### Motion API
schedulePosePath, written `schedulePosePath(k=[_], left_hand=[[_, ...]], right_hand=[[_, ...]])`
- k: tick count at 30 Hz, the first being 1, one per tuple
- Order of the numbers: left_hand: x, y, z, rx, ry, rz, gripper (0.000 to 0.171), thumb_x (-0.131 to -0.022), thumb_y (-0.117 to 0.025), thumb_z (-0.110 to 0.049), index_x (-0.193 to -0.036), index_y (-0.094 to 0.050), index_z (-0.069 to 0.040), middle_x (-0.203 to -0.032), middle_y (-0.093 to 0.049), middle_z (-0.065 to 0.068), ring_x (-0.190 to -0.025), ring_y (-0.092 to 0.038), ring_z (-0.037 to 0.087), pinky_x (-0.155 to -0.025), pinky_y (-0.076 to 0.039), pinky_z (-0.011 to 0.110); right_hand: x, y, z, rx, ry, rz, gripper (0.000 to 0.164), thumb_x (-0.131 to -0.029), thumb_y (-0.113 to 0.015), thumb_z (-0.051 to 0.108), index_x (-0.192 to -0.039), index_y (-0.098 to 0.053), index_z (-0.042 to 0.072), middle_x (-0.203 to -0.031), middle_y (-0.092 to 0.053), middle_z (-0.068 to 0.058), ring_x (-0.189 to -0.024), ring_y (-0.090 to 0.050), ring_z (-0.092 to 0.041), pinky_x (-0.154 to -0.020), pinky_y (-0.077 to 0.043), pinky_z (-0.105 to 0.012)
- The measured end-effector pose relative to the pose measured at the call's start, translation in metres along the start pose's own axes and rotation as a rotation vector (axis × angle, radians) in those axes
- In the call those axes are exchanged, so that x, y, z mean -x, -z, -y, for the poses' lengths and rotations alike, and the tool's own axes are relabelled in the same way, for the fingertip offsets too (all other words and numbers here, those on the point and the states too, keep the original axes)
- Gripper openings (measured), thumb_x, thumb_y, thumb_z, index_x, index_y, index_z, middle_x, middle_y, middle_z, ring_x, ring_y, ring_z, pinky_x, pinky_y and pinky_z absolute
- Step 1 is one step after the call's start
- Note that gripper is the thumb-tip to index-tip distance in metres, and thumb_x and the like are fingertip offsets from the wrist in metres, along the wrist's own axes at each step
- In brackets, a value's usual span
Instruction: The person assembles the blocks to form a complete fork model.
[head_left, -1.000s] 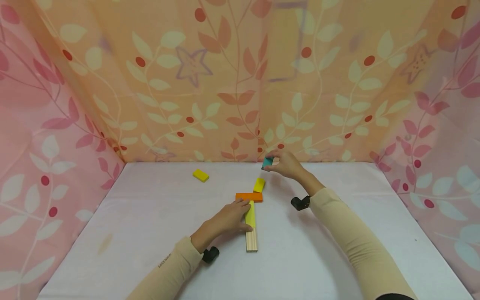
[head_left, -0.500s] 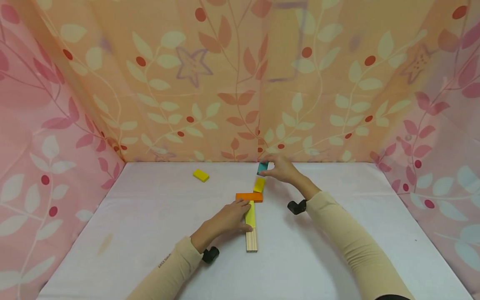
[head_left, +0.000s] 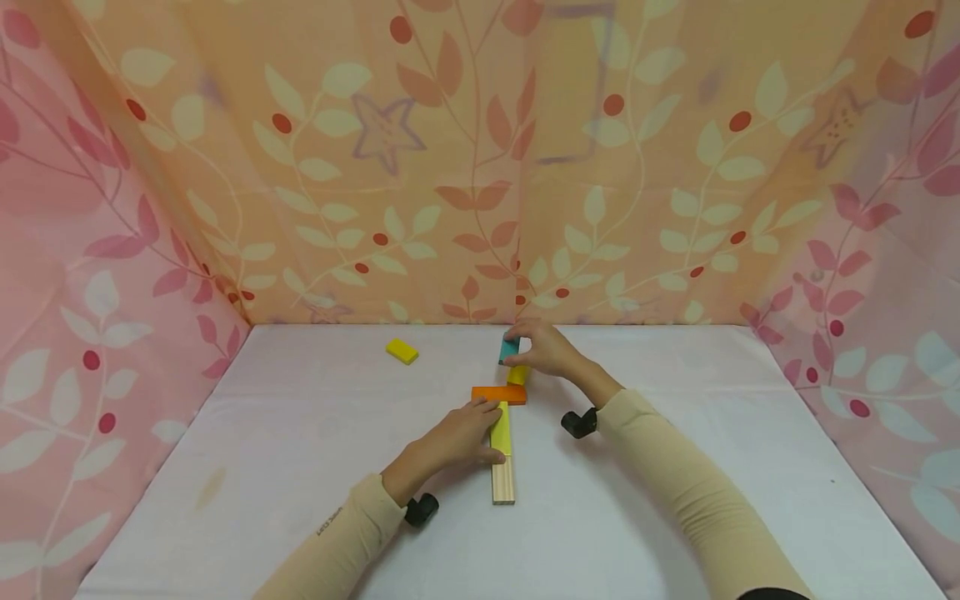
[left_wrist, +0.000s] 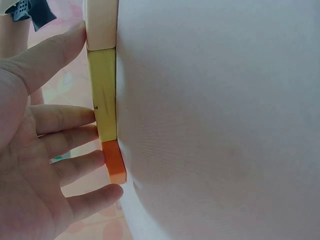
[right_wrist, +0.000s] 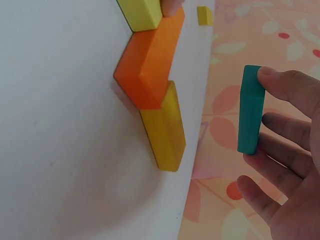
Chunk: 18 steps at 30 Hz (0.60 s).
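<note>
My right hand [head_left: 551,350] pinches a teal wooden block [right_wrist: 251,110] between thumb and fingers, holding it up off the table. In the head view the teal block overlaps a small yellow block [right_wrist: 167,132] that meets the back of an orange block [head_left: 486,394]. A light yellow block [head_left: 501,433] and a plain wood block [head_left: 503,483] run end to end from the orange one toward me. Along their left side, my left hand [head_left: 456,437] rests with its fingers spread; fingertips [left_wrist: 89,116] touch the light yellow and orange blocks, and the thumb is at the plain block.
Another yellow block [head_left: 402,351] lies apart at the back left of the white-covered table [head_left: 300,433]. Floral cloth [head_left: 450,208] walls the table in at the back and both sides. A black wrist camera [head_left: 579,423] hangs below the right wrist.
My right hand has moved left and slightly nearer with the teal block, from behind the small yellow block to overlapping it in view. The left hand and the other blocks have stayed put.
</note>
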<state>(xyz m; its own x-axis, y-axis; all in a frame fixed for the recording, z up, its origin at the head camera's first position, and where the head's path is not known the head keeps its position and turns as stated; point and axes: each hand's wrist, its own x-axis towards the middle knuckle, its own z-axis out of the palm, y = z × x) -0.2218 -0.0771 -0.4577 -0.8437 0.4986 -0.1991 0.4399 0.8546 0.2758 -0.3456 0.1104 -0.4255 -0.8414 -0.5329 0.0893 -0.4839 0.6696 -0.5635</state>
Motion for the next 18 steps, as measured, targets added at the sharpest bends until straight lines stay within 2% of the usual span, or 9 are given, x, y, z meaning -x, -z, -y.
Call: schedulePosePath(k=[6,13,18], left_hand=[[0.001,0.000,0.001,-0.020,-0.048,-0.024,0.073,-0.081,-0.076,-0.046,-0.137,-0.052,-0.005,-0.148,-0.048,0.011,-0.133,-0.047,0.026,-0.110,-0.043,0.042],[0.001,0.001,0.000,-0.006,-0.020,-0.010,0.079,-0.081,-0.076,-0.046,-0.142,-0.048,-0.005,-0.152,-0.044,0.011,-0.140,-0.041,0.028,-0.112,-0.041,0.045],[0.002,0.001,0.001,0.009,-0.025,-0.011,0.077,-0.083,-0.074,-0.045,-0.143,-0.047,-0.005,-0.152,-0.043,0.011,-0.142,-0.039,0.029,-0.111,-0.040,0.047]], right_hand=[[-0.005,-0.011,0.002,0.013,-0.012,0.054,0.044,-0.083,-0.077,0.032,-0.119,-0.068,0.009,-0.131,-0.063,-0.010,-0.122,-0.056,-0.028,-0.107,-0.046,-0.045],[-0.008,-0.020,0.003,0.022,-0.027,0.095,0.043,-0.083,-0.077,0.030,-0.119,-0.068,0.009,-0.132,-0.062,-0.009,-0.122,-0.056,-0.028,-0.107,-0.045,-0.045],[-0.008,-0.024,0.005,0.049,-0.027,0.108,0.043,-0.083,-0.078,0.029,-0.119,-0.069,0.008,-0.132,-0.063,-0.010,-0.123,-0.056,-0.029,-0.109,-0.044,-0.045]])
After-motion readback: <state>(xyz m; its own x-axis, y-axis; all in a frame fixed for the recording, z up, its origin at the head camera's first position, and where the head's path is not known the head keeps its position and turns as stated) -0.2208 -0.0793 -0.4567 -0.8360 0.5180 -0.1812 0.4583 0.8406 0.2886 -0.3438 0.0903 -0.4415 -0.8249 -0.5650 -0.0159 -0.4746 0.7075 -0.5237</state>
